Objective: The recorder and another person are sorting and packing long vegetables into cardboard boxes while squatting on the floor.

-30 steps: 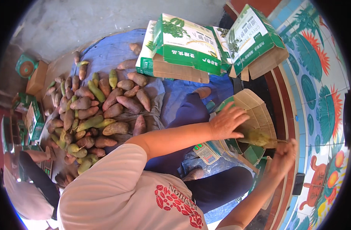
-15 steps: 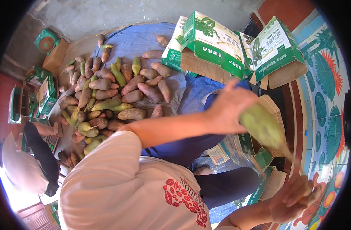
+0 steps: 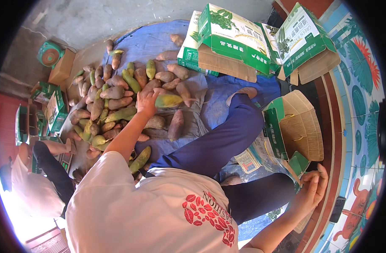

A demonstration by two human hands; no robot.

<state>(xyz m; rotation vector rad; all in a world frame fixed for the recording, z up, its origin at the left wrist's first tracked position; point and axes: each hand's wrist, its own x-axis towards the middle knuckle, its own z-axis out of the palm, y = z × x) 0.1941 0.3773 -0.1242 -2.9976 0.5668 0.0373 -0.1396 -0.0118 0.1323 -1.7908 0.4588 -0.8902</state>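
My left hand reaches over a pile of radishes, its fingers closed on the blunt end of a green radish. The radish's thin root points right. Brownish-red radishes lie close around it, one just below. Over at the right, my right hand hovers by the flap of an open carton. Its fingers are partly bent and apart, with nothing seen in them. The visible inside of the carton is brown card.
Green-and-white cartons stand at the back on a blue tarp. A tiled, painted wall bounds the right. Another person sits at far left near more cartons. A dark phone-like object lies by the wall.
My left hand has swung from the carton on the right to the pile on the left, with a green radish in it. My right hand has moved up toward the carton flap.
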